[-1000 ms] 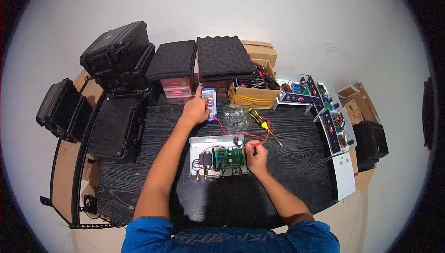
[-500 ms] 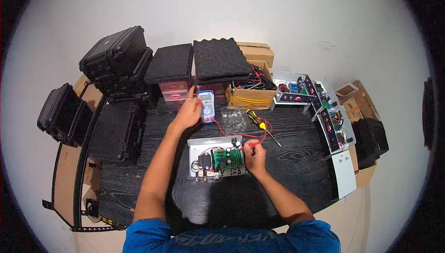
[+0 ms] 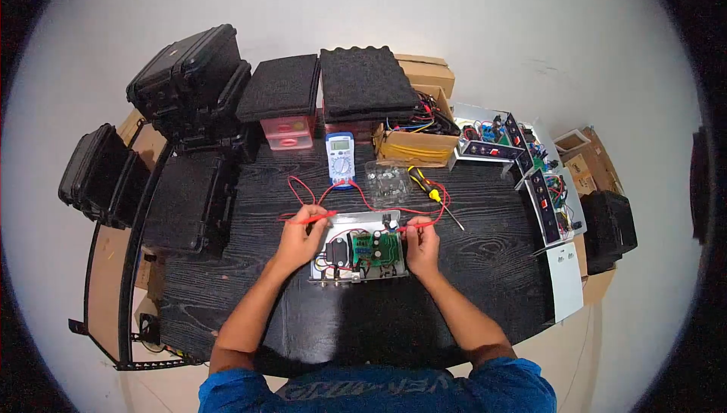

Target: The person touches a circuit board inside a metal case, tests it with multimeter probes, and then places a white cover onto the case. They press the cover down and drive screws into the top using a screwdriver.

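An open white metal chassis (image 3: 344, 223) lies in front of me, with a green circuit board (image 3: 377, 249) and a black transformer (image 3: 336, 253) inside. At its upper left corner, my left hand (image 3: 299, 243) is closed on a red test probe (image 3: 312, 220), whose tip points right over the chassis rim. Beside the right end, my right hand (image 3: 422, 246) pinches another red test probe (image 3: 417, 225), aimed left towards the board. Whether either tip touches anything, I cannot tell. Red leads run from both probes to a blue-and-white multimeter (image 3: 341, 160) behind the chassis.
A clear tray of small parts (image 3: 387, 183) and a yellow-black screwdriver (image 3: 432, 193) lie right of the multimeter. Behind stand foam-topped drawer boxes (image 3: 291, 134) and a carton of cables (image 3: 416, 145). Black cases (image 3: 189, 201) are stacked left; more wired chassis (image 3: 549, 205) stand right.
My left hand has come down from beside the multimeter to the chassis and now visibly holds a red test probe. My right hand stays beside the board with its probe. The view has shifted slightly.
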The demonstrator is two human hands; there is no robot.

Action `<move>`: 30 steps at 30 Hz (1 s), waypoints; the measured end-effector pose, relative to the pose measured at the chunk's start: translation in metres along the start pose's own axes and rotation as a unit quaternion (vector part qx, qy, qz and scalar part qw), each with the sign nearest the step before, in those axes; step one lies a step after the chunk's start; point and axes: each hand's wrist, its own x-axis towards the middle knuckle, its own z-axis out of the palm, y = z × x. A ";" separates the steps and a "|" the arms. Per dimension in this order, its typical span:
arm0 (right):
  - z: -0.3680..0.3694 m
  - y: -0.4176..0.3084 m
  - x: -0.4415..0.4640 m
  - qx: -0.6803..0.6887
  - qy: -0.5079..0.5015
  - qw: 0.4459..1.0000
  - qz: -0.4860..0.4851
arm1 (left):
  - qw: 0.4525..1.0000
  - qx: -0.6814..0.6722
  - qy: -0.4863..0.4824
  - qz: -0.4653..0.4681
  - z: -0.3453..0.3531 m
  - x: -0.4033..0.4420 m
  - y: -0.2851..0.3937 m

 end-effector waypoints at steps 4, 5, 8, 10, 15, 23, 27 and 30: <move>0.002 -0.005 0.000 -0.004 0.002 1.000 -0.009 | 0.999 0.009 -0.015 0.048 0.013 -0.009 -0.017; 0.002 -0.005 -0.001 -0.001 0.004 1.000 -0.015 | 0.996 0.029 -0.025 0.081 0.014 -0.007 -0.020; -0.002 -0.014 -0.001 0.001 -0.025 1.000 -0.004 | 0.991 0.029 -0.045 0.121 0.020 -0.009 -0.030; -0.003 -0.024 0.003 -0.027 -0.040 0.997 -0.058 | 0.990 0.018 -0.061 0.127 0.022 -0.010 -0.030; 0.016 -0.053 0.028 -0.113 -0.109 0.970 -0.186 | 0.986 0.013 -0.057 0.156 0.024 -0.016 -0.028; 0.034 -0.043 0.047 -0.141 -0.186 0.945 -0.227 | 0.987 -0.006 -0.045 0.157 0.027 -0.017 -0.034; 0.033 -0.048 0.047 -0.165 -0.214 0.933 -0.236 | 0.988 -0.007 -0.049 0.149 0.028 -0.017 -0.034; 0.033 -0.053 0.046 -0.162 -0.206 0.939 -0.224 | 0.987 -0.004 -0.049 0.155 0.030 -0.016 -0.037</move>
